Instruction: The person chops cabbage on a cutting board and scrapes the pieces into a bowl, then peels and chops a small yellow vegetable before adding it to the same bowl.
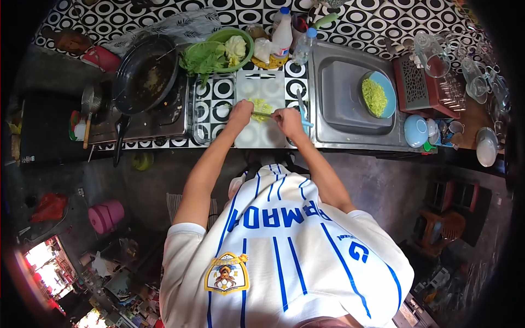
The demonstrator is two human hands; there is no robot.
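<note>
A thin, dark greenish strip (262, 114) stretches between my two hands, low over a pale cutting board (262, 138); I cannot make out exactly what it is. My left hand (240, 113) is closed at its left end. At the other end, the fingers of my right hand (289, 121) are pinched together. Finely chopped light green vegetable (260, 104) lies on the board just beyond the strip. A knife (301, 101) with a light blue handle rests along the board's right side, close to my right hand.
A green basin (249, 41) of leafy greens (203, 58) stands behind the board, beside bottles (283, 34). To the left, a black wok (146, 75) sits on the stove. In the sink (327, 131) on the right, a blue bowl (390, 104) holds chopped greens.
</note>
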